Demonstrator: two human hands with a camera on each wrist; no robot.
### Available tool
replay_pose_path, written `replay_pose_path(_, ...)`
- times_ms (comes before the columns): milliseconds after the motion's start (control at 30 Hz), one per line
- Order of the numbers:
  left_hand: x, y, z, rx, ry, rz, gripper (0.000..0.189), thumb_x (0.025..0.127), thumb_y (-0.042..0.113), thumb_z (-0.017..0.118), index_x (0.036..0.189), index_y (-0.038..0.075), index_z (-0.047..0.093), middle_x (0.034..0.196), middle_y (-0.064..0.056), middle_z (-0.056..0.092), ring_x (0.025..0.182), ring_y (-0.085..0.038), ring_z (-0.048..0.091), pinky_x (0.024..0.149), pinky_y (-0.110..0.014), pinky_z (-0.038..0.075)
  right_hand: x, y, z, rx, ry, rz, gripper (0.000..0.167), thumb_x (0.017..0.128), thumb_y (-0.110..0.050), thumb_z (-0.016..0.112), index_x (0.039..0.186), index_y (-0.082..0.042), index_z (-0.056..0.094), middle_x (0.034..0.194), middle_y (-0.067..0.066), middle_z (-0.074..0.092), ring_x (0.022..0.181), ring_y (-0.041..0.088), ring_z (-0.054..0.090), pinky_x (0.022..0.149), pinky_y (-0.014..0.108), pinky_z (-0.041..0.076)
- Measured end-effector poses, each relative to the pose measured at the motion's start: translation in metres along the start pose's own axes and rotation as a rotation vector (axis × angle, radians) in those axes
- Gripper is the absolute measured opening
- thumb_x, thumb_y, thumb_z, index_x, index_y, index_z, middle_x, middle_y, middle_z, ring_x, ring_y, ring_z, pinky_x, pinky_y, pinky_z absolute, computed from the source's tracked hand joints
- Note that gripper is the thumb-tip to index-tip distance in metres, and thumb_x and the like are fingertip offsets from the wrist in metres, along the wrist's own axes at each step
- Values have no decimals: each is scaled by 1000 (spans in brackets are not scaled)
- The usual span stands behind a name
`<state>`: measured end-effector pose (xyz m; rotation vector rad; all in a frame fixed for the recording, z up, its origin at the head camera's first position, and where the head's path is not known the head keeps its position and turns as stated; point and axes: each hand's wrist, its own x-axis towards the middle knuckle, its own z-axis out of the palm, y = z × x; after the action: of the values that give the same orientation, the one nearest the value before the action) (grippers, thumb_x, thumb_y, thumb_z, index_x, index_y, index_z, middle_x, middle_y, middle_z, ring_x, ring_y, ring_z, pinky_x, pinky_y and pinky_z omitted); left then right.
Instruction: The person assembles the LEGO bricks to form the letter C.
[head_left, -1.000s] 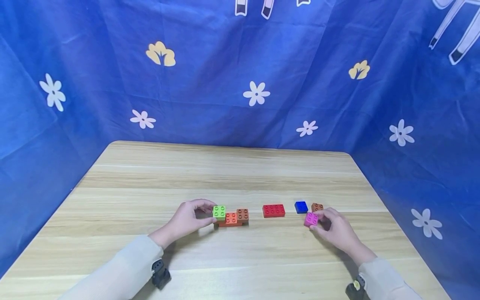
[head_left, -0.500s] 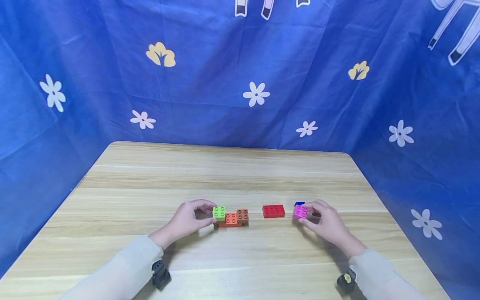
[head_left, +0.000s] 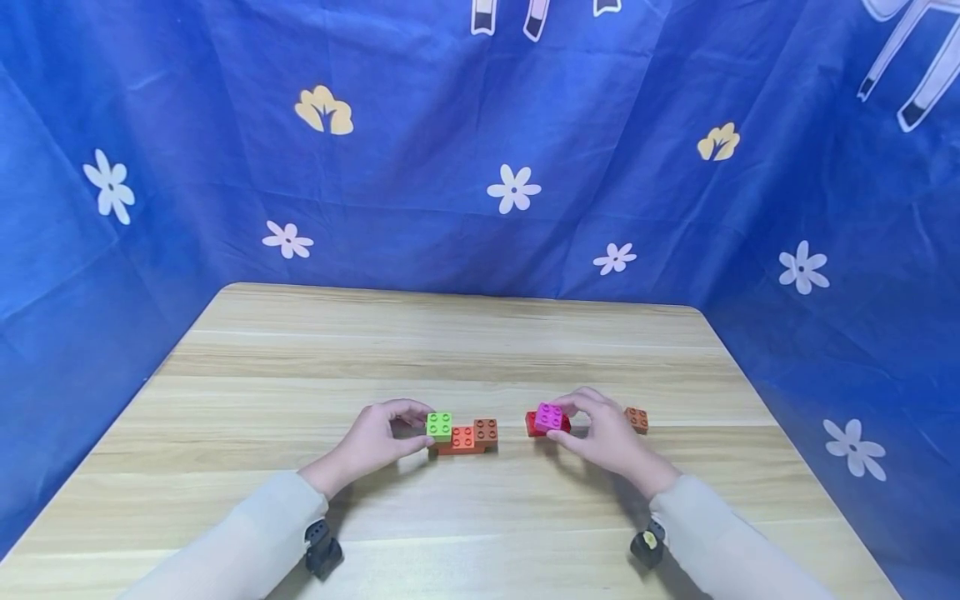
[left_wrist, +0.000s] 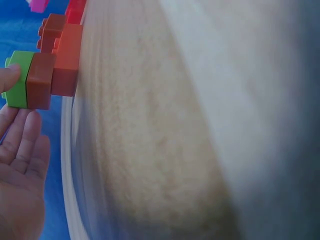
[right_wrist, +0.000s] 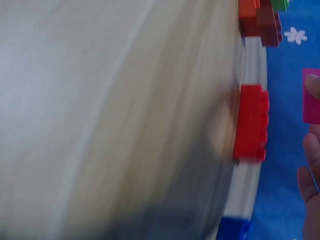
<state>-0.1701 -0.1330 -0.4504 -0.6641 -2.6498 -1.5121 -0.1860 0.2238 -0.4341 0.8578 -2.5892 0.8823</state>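
Note:
My left hand (head_left: 375, 442) pinches a lime green toy building brick (head_left: 438, 426) between thumb and fingers. Under the green one sits a brown brick (left_wrist: 40, 81), on the left end of an orange brick (head_left: 462, 439). Another brown brick (head_left: 486, 430) stands on the orange one's right end. My right hand (head_left: 606, 433) holds a magenta brick (head_left: 549, 417) by thumb and fingers. In the head view it overlaps a long red brick (right_wrist: 250, 122); the right wrist view shows a gap between them, with the red one flat on the table.
A loose brown brick (head_left: 637, 419) lies right of my right hand. A blue brick (right_wrist: 232, 228) lies beyond the red one, hidden by my hand in the head view. The wooden table (head_left: 450, 350) meets a blue patterned curtain (head_left: 420, 208) at its back and sides.
My right hand has carried the magenta brick leftward, from beside the blue and loose brown bricks to over the red one. The left hand has stayed on the green brick.

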Motion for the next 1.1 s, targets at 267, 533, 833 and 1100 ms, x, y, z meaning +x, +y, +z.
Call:
replay_pose_path(267,0,0,0,4,0,-1,36,76,13,80,108,4,66,95,-2,69,85,-22,65,78,-37,54,23,-24,14,15,-86,0,41,75,-26,82,111,-16,67,100,-11,60,92,9,58,81,33,51)
replay_pose_path(533,0,2,-1,15,2,-12,37,76,14,80,109,4,66,94,0,69,86,-21,65,82,-40,52,42,-40,31,89,-136,-100,41,77,-27,80,113,-12,66,97,-5,60,89,14,58,76,34,52)
replay_pose_path(833,-1,2,-1,14,8,5,35,76,13,80,108,5,67,94,0,69,85,-22,65,79,-39,53,60,-60,46,90,-158,-182,39,79,-30,78,112,-12,66,97,-5,60,90,9,56,80,28,50)
replay_pose_path(1100,-1,2,-1,15,0,11,35,77,14,79,108,5,67,93,-1,69,85,-22,65,79,-39,54,71,-71,54,96,-210,-210,40,80,-29,77,114,-11,66,98,-3,60,90,11,56,79,27,51)
